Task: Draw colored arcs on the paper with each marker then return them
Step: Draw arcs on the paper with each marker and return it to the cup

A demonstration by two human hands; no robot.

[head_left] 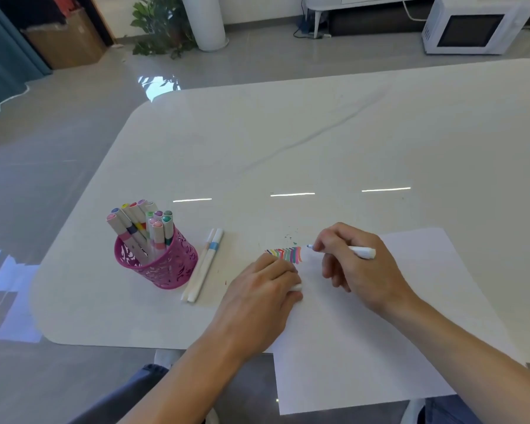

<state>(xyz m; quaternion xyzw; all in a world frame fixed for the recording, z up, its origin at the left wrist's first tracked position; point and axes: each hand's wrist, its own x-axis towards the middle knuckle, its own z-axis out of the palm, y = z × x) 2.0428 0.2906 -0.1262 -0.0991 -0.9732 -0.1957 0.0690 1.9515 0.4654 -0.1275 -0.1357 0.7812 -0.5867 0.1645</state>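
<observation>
Markers: 2 on table [203,264] | right hand [355,264] fingers grip marker [360,251] | left hand [266,289] fingers grip cap [296,287]

Lighting: bright, even, diffuse. Glare: three thin white streaks across the glossy white marble-look bench [318,142]; pale window reflections on the polished grey floor [58,142]. Shadows: soft, faint, beneath both hands. Distortion: wide-angle bowing toward edges. Focus: slightly soft overall.

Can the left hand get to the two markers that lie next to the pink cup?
Probably yes. The left hand rests on the paper, just right of the two markers, with only bare table between. It holds something small and white.
</observation>
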